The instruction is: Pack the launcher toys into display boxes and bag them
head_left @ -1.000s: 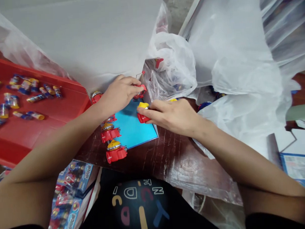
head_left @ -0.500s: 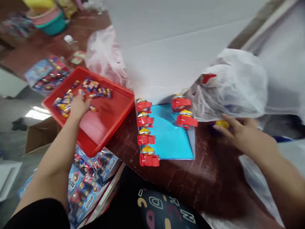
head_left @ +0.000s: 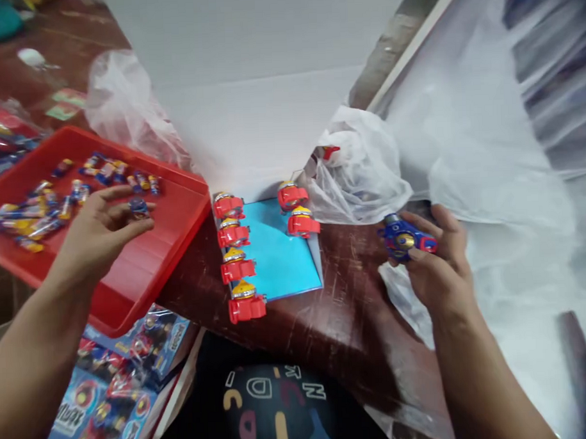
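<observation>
My left hand [head_left: 98, 229] is closed on a small dark blue figure [head_left: 139, 207], held over the red tray [head_left: 166, 227], where several small blue and yellow figures [head_left: 31, 219] lie. On the right, my right hand [head_left: 436, 256] grips a blue toy [head_left: 403, 238] with a gold centre and a red end, above the dark red table. Between the hands lies a light blue card [head_left: 279, 258]. Several red toys with yellow tops [head_left: 238, 269] line its left edge, and two more [head_left: 303, 223] sit at its upper right.
A white plastic bag [head_left: 363, 172] with toys inside lies behind the card. Another clear bag [head_left: 125, 100] is behind the tray. White sheeting [head_left: 511, 289] covers the right side. Packaged toys [head_left: 107, 392] are at the lower left, and a white board [head_left: 270, 105] stands at the back.
My right hand has come up with the blue toy from beside the bag. My left hand has lifted a small figure from the pile. The view has shifted right.
</observation>
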